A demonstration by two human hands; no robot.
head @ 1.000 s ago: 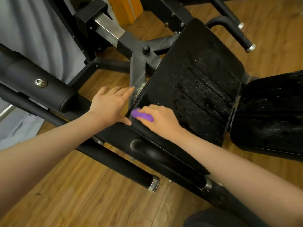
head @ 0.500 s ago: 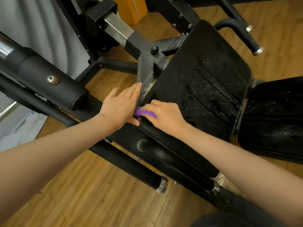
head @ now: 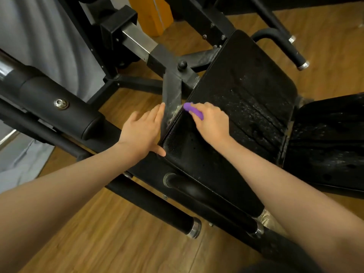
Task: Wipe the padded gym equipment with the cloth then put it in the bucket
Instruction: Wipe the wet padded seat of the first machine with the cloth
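A purple cloth (head: 194, 111) is gripped under the curled fingers of the right hand (head: 211, 123) and pressed on the black pad (head: 246, 91)'s left edge. Just beside it, the pad's corner is braced by the flat, straight-fingered left hand (head: 142, 131).

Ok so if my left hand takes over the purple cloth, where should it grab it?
Probably pinch the free purple end of the cloth that pokes out past the right hand, coming from the left over the pad's edge; the right hand covers the rest, and the left hand lies beside it.
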